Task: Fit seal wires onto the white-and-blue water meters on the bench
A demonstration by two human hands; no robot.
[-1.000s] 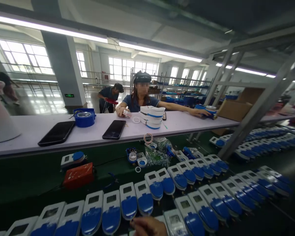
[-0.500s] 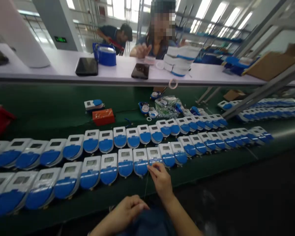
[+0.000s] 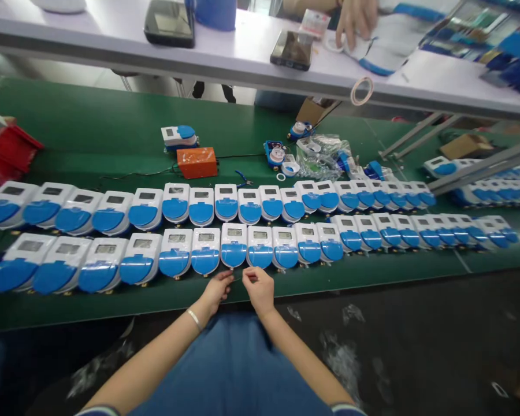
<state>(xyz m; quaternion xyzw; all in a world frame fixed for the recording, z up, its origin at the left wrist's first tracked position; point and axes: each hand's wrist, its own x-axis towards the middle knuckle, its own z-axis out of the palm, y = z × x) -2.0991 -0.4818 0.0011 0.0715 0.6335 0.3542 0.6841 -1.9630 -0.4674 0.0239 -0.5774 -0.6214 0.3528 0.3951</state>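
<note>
Hands meet at the near edge of the green bench [image 3: 91, 115], just below the front row of meters. Left hand [image 3: 217, 289] and right hand [image 3: 257, 287] face each other at six o'clock from the meter [image 3: 233, 245] in the middle of that row, fingertips drawn together as if each grip pinches something small and thin between them; what it is, the picture is too blurred to tell. A bracelet [image 3: 194, 319] sits on the left wrist.

Meters lie in two long rows, white tops and blue lids all turned the same way, lids toward the person, probably so each lower edge is within easy reach in turn. Rear row [image 3: 225, 203] runs parallel at twelve o'clock from the front one.

Farther back, at eleven o'clock, an orange box [image 3: 197, 162] lies beside a lone meter [image 3: 179, 137]. At one o'clock a clear bag of parts [image 3: 320, 156] is heaped with loose pieces. On the raised white shelf [image 3: 112, 46] beyond lie two phones [image 3: 292, 49], and a co-worker's hand [image 3: 355, 20] rests on papers there.
</note>
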